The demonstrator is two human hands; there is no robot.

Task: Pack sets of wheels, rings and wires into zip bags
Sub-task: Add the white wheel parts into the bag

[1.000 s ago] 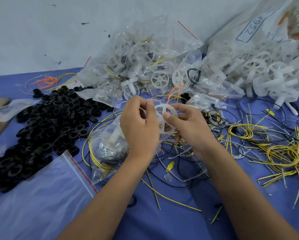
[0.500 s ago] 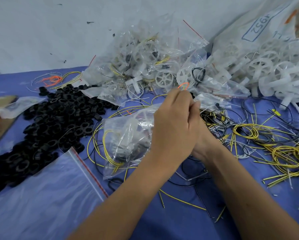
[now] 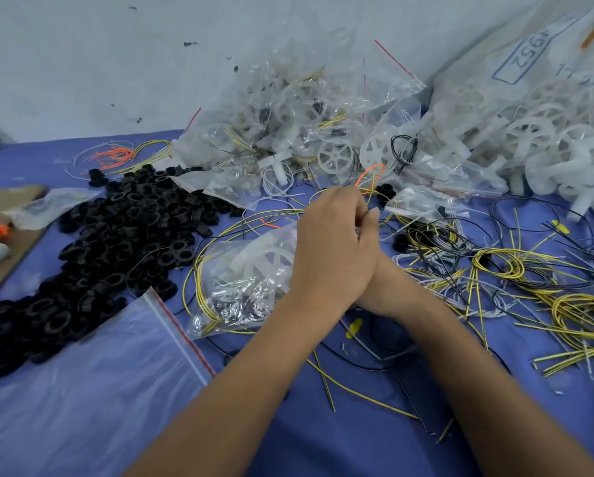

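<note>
I see the left hand (image 3: 333,249) lying over the right hand (image 3: 374,270), so most of the right hand is hidden. The left hand's fingers are curled down at the edge of a zip bag (image 3: 247,280), and they look like they pinch it, but the spot where they meet the plastic is covered. I cannot tell what the right hand holds, or if it is clenched or loose; only a fingertip and its wrist peek out.

The zip bag lies on the blue counter (image 3: 323,442), just left of the hands. Inside it I can make out a white wheel (image 3: 271,259), a yellow wire (image 3: 199,280) and something shiny and crinkled that I cannot name.

A heap of black rings (image 3: 116,235) lies to the left. Loose yellow and black wires (image 3: 529,280) spread out on the right. A pile of filled bags (image 3: 299,122) sits behind the hands, all blurry. A big sack of white wheels (image 3: 536,132) is cut off at the right edge. A flat empty bag (image 3: 82,390) with a red strip lies near me.
</note>
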